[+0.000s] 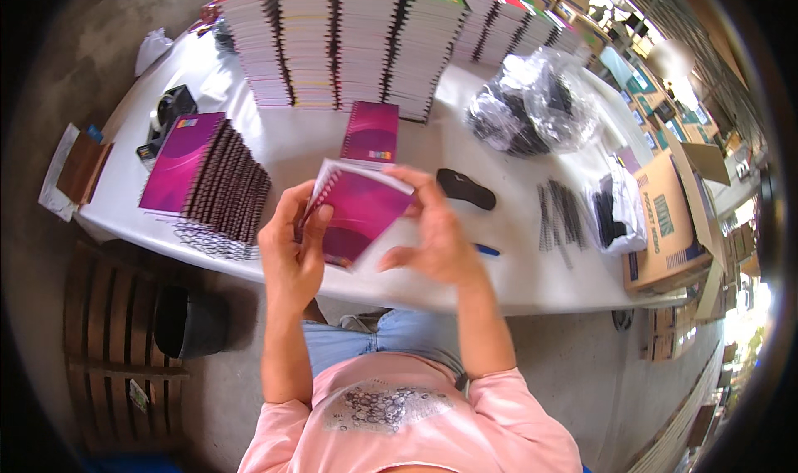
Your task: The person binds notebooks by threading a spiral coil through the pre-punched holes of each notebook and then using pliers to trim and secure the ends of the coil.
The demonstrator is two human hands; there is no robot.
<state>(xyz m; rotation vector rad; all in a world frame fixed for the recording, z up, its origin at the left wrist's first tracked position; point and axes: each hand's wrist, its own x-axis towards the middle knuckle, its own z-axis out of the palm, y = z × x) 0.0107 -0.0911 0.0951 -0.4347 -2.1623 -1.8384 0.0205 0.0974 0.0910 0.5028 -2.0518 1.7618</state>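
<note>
My left hand [293,238] grips a small magenta notebook [366,211] by its left side, thumb on the cover. The notebook is tilted, with punched holes along its left edge and white sheets showing behind the cover. My right hand [436,232] is slightly blurred; its fingers touch the notebook's upper right edge, while the thumb is stretched out apart from it. Just beyond lies another magenta notebook [371,132], flat on the table. A stack of magenta spiral notebooks [187,161] stands to the left, black coils facing right.
Tall stacks of spiral-bound books [357,49] line the table's far side. On the right are a black flat object [466,189], a blue pen [487,250], loose black coils [561,215], clear plastic bags [540,99] and an open cardboard box [665,219]. A tape dispenser [170,111] stands at left.
</note>
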